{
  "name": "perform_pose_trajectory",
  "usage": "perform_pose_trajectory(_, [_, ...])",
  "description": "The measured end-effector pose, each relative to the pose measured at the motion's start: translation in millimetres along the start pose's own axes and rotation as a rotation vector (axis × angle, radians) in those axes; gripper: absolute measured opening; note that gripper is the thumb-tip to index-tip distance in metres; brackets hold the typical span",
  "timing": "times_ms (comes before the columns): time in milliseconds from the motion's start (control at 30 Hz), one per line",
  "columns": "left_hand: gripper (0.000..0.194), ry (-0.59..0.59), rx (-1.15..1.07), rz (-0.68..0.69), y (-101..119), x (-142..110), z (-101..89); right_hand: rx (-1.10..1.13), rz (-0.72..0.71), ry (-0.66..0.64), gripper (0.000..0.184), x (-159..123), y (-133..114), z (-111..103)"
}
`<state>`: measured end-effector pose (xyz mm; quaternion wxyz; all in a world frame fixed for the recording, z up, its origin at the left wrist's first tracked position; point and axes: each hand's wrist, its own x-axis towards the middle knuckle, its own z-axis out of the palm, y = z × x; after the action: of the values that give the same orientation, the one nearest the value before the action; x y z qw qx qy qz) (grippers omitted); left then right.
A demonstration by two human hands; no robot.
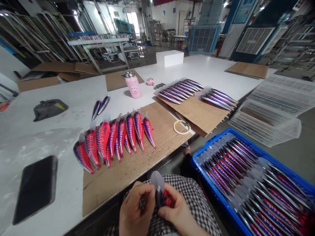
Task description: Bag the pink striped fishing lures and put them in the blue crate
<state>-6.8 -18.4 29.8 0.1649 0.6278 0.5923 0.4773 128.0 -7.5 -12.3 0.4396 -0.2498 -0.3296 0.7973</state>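
Counter point(211, 70) in white fills most of the view, running from nine o'clock round to two o'clock. At four o'clock stands a blue crate point(197, 157) packed with striped fishing lures, and beyond it at two o'clock lie white mesh trays point(270, 114). A cardboard sheet point(118, 177) near the middle of the counter carries a row of red and purple lures point(115, 137), their clear lips pointing away; a second cardboard sheet point(197, 113) at one o'clock carries two more rows. A black phone point(35, 188) lies at eight o'clock, a pink bottle point(133, 84) at twelve, and a tape roll point(181, 127) sits just beside the near sheet. At six o'clock, over a checked lap, the left hand point(134, 211) and right hand point(176, 211) both curl closed around a single lure point(161, 195), its round clear lip standing upward between the thumbs.
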Motion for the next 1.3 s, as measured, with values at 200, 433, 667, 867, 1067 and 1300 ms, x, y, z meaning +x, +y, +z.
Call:
perform_pose_trajectory(200, [0.006, -0.047, -0.027, -0.065, -2.9, 2.5, 1.5, -0.049, -0.019, 0.042, 0.054, 0.7, 1.0, 0.5])
perform_pose_trajectory(433, [0.013, -0.090, 0.107, 0.035, -9.1, 8.2, -1.8, -0.259, -0.074, 0.203, 0.051, -0.9, 7.8, -4.9])
perform_pose_trajectory(667, [0.013, -0.121, 0.206, 0.084, -11.7, 10.5, 2.1, -0.512, -0.106, 0.312, 0.049, -3.0, 13.4, -13.7])
perform_pose_trajectory(867, [0.010, -0.191, 0.034, -0.070, -20.3, 8.6, 0.2, -0.523, -0.047, 0.287, 0.047, -2.0, 6.2, -10.6])
perform_pose_trajectory(1067, [0.018, -0.208, -0.391, -0.513, -25.2, 0.4, 2.1, -0.415, 0.013, 0.265, 0.045, -0.5, 2.2, -5.3])
perform_pose_trajectory(1300, [0.027, -0.220, -0.683, -0.660, -34.0, -7.8, -1.5, -0.479, 0.033, 0.284, 0.043, 2.4, 0.2, -6.3])
